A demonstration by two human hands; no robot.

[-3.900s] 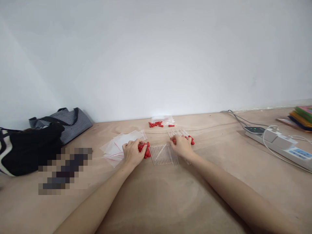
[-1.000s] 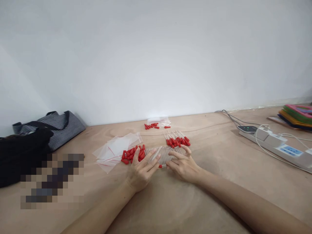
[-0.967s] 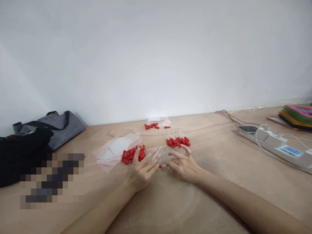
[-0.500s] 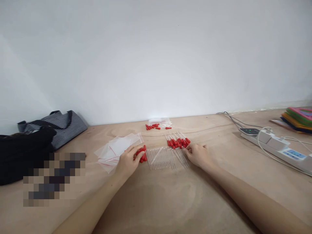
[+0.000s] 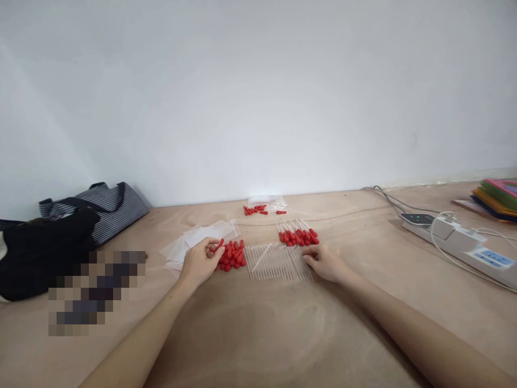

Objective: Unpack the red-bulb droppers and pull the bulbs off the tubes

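Observation:
My left hand [image 5: 201, 260] pinches a red rubber dropper bulb [image 5: 220, 244] between thumb and fingers, just above the left side of a heap of red bulbs [image 5: 233, 257]. Right of the heap lies a row of clear thin dropper tubes [image 5: 269, 262], side by side, with one lying slantwise across them. My right hand [image 5: 326, 262] is at the right end of this row, thumb and index finger a little apart by the tube tops; whether they touch a tube is unclear. Behind the row, several droppers with red bulbs fitted [image 5: 299, 237] lie with their bulbs toward me.
Clear zip bags [image 5: 202, 237] lie behind my left hand. More red bulbs [image 5: 254, 210] and a small bag [image 5: 260, 201] lie near the wall. Dark and striped bags [image 5: 121, 207] stand at left. A power strip [image 5: 472, 250] with cables and colored boards [image 5: 498, 196] are at right.
My left hand has drawn back left from the heap with one red bulb, uncovering more bulbs. My right hand has shifted slightly toward me, away from the fitted droppers, its fingers parting a little.

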